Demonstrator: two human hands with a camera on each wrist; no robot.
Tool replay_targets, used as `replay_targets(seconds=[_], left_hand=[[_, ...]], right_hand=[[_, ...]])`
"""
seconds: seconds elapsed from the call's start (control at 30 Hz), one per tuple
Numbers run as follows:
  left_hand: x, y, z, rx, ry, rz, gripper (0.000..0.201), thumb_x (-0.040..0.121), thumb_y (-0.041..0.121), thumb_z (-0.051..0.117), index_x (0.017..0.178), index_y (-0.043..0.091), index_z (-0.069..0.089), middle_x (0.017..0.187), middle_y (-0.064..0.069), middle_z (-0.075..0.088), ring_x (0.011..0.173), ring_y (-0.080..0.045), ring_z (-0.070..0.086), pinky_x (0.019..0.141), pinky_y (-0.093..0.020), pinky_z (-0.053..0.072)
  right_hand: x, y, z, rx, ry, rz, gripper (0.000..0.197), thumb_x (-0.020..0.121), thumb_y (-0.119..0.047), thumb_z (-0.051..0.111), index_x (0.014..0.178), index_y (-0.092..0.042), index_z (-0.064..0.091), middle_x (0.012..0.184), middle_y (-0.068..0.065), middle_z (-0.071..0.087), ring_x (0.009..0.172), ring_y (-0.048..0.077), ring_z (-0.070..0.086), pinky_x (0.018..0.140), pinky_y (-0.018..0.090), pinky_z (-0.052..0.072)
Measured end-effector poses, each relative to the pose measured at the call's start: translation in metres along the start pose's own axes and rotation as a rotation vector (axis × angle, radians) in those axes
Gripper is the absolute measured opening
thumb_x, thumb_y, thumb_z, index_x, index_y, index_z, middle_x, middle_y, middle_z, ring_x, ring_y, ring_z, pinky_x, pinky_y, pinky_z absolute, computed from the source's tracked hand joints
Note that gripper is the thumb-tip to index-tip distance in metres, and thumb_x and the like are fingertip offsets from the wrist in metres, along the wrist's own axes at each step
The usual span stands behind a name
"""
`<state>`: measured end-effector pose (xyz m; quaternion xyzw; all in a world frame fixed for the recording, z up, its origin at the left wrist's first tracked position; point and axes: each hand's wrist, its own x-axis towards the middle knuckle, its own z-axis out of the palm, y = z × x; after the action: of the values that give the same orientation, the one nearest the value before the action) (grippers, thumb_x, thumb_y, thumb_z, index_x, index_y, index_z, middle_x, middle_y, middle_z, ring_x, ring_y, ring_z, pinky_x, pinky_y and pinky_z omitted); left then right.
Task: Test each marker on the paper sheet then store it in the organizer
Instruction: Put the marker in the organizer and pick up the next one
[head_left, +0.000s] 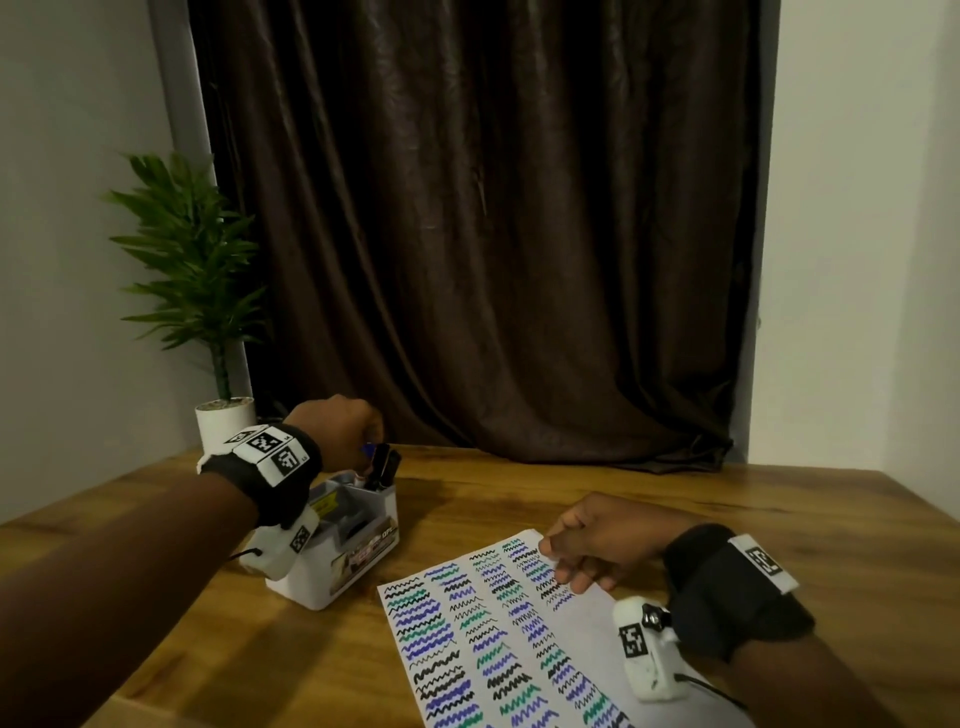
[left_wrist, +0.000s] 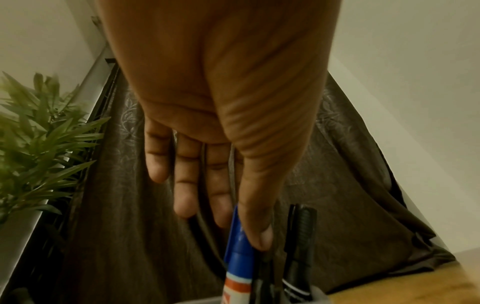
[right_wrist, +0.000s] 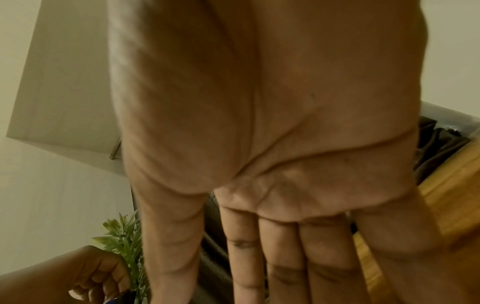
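Note:
A white desk organizer stands on the wooden table, left of centre. Black markers stand upright in its back cup. My left hand hovers over that cup, and in the left wrist view my left hand pinches the blue cap of a blue marker standing next to a black marker. The paper sheet, covered in black, blue and green zigzag lines, lies to the right. My right hand rests on its far corner with straight fingers and holds nothing.
A green plant in a white pot stands at the table's back left corner, just behind the organizer. A dark brown curtain hangs behind the table's far edge. Bare wood lies between organizer and curtain.

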<state>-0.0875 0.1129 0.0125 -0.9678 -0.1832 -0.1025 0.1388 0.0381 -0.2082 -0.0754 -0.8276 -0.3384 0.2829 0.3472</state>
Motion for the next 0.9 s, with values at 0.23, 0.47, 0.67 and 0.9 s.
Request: replay_targets(seconds=[0.23, 0.47, 0.67, 0.9], left_hand=[[-0.014, -0.014, -0.019, -0.162, 0.053, 0.017, 0.02, 0.082, 0.039, 0.076, 0.099, 0.039, 0.065, 0.093, 0.017, 0.069, 0.086, -0.006, 0.065, 0.079, -0.029, 0.055], [-0.058, -0.019, -0.036, -0.422, 0.205, 0.04, 0.037, 0.084, 0.044, 0.077, 0.117, 0.031, 0.065, 0.111, 0.016, 0.063, 0.103, -0.004, 0.06, 0.077, -0.014, 0.043], [-0.112, -0.022, -0.02, -0.468, 0.299, 0.053, 0.052, 0.083, 0.044, 0.077, 0.13, 0.032, 0.059, 0.143, 0.004, 0.05, 0.129, -0.016, 0.05, 0.101, -0.031, 0.046], [-0.142, -0.025, 0.03, -0.533, 0.361, -0.086, 0.083, 0.076, 0.054, 0.079, 0.146, 0.037, 0.038, 0.164, 0.001, 0.02, 0.149, -0.026, 0.026, 0.117, -0.052, 0.037]], right_hand=[[0.0, 0.0, 0.001, 0.003, 0.005, -0.001, 0.03, 0.096, -0.041, 0.069, 0.111, -0.016, 0.074, 0.11, 0.008, 0.08, 0.083, 0.012, 0.072, 0.066, 0.023, 0.052], [-0.002, -0.002, 0.001, -0.006, 0.002, -0.009, 0.026, 0.099, -0.038, 0.067, 0.108, -0.015, 0.075, 0.111, 0.008, 0.08, 0.079, 0.01, 0.071, 0.064, 0.022, 0.051], [0.001, -0.003, 0.002, -0.029, -0.006, -0.008, 0.026, 0.099, -0.038, 0.066, 0.11, -0.017, 0.074, 0.111, 0.009, 0.08, 0.079, 0.01, 0.071, 0.066, 0.022, 0.051], [0.009, -0.005, 0.001, -0.06, -0.017, -0.014, 0.027, 0.098, -0.039, 0.068, 0.111, -0.017, 0.073, 0.111, 0.009, 0.08, 0.08, 0.011, 0.072, 0.065, 0.023, 0.052]])
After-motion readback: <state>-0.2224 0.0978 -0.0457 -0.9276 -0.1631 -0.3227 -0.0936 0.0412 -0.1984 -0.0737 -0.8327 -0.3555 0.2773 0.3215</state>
